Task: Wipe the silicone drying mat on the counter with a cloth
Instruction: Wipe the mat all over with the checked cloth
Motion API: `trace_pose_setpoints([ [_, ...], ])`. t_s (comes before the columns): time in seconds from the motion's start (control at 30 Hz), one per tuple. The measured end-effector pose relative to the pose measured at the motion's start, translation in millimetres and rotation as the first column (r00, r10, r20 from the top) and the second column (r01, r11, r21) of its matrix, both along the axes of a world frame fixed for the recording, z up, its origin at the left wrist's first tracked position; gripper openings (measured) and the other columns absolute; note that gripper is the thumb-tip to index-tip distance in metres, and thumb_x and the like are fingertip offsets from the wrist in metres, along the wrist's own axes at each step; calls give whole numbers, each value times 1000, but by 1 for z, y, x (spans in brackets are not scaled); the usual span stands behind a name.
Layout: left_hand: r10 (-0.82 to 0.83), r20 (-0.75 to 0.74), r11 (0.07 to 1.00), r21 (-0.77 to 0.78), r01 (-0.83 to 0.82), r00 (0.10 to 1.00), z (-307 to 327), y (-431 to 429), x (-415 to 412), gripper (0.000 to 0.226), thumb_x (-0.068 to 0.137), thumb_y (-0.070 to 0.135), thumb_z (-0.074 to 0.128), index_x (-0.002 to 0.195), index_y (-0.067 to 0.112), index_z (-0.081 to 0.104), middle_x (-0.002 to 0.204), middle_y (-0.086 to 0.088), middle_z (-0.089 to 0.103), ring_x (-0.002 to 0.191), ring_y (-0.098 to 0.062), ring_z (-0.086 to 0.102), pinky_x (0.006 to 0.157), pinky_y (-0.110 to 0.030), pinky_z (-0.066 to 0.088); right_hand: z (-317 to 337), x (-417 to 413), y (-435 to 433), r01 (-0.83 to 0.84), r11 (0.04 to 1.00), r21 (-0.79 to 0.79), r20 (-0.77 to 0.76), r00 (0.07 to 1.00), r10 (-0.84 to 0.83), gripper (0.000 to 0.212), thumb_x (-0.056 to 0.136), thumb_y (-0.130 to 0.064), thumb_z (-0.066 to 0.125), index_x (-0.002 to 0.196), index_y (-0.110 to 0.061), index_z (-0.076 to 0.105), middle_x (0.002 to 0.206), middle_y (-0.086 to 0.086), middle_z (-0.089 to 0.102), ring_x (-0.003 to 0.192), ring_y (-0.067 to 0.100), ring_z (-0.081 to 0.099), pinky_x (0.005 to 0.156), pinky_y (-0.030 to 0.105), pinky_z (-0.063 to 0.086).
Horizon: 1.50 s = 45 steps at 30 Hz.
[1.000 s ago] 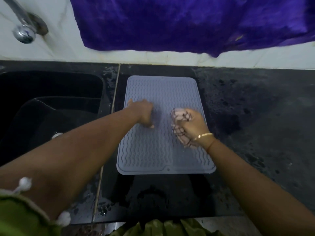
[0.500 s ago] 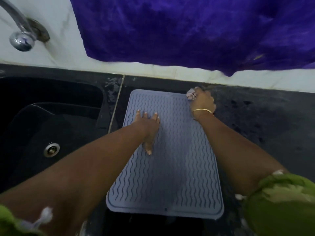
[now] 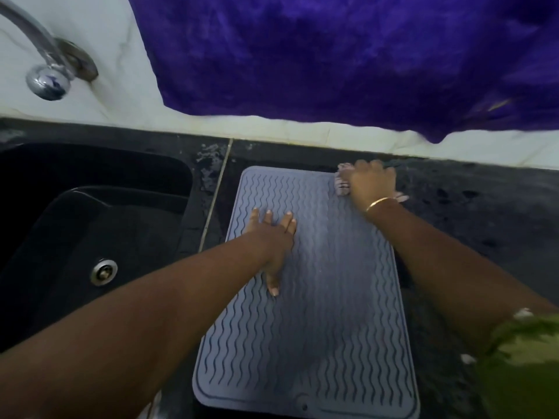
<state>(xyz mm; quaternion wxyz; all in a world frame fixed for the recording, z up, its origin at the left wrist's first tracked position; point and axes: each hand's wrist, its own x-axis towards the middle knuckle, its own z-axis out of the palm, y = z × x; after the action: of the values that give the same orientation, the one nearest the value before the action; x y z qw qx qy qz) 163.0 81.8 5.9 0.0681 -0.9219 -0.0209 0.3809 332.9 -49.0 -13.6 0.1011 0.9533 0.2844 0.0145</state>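
A grey silicone drying mat (image 3: pixel 320 328) with wavy ridges lies flat on the black counter (image 3: pixel 484 231), just right of the sink. My left hand (image 3: pixel 272 237) lies flat on the mat's upper left part, fingers spread, holding nothing. At the mat's far right corner my right hand (image 3: pixel 370 181) presses down on a bunched pale checked cloth (image 3: pixel 341 184). Most of the cloth is hidden under that hand; a bit shows on each side.
A black sink (image 3: pixel 90 225) with a metal drain (image 3: pixel 104 272) sits to the left, with a chrome tap (image 3: pixel 45 77) above it. A purple cloth (image 3: pixel 348 55) hangs on the white wall behind the counter. The counter right of the mat looks wet.
My right hand has carried the cloth from the mat's middle right up to its far right corner. My left hand has opened flat on the mat. The view has moved closer.
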Motion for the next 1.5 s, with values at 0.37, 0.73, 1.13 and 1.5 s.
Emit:
trace_pose_setpoints([
  [0.37, -3, -42, 998, 69, 6, 999, 3, -7, 6, 149, 54, 56, 84, 147, 10, -23, 157, -9, -23, 144, -39, -13, 116, -56, -6, -4, -47, 55, -54, 985, 166, -202, 976, 87, 41, 91, -19, 50, 131, -25, 52, 137, 13, 44, 126, 37, 44, 105, 54, 32],
  [0.73, -28, -30, 996, 82, 31, 999, 5, -10, 6, 146, 57, 53, 84, 147, 8, -21, 156, -13, -24, 143, -42, -12, 116, -56, -7, -13, -62, 11, -50, 980, 194, -71, 995, 65, 36, 90, -20, 55, 125, -23, 54, 126, 16, 47, 116, 39, 48, 94, 49, 43],
  [1.13, -34, -38, 996, 78, 37, 999, 4, -8, 8, 147, 54, 58, 83, 149, 10, -19, 157, -12, -22, 144, -42, -9, 115, -57, -5, -3, -99, 4, -79, 975, 208, -178, 977, 117, 36, 84, -22, 60, 120, -27, 60, 126, 10, 49, 115, 36, 49, 96, 48, 40],
  [1.5, -21, -44, 996, 89, 25, 999, 3, -8, 9, 147, 55, 57, 83, 148, 9, -20, 157, -11, -22, 144, -41, -9, 114, -57, -4, -4, -81, 8, -5, 973, 230, -75, 997, 22, 20, 86, -17, 57, 104, -15, 66, 122, 19, 53, 110, 38, 52, 87, 46, 44],
])
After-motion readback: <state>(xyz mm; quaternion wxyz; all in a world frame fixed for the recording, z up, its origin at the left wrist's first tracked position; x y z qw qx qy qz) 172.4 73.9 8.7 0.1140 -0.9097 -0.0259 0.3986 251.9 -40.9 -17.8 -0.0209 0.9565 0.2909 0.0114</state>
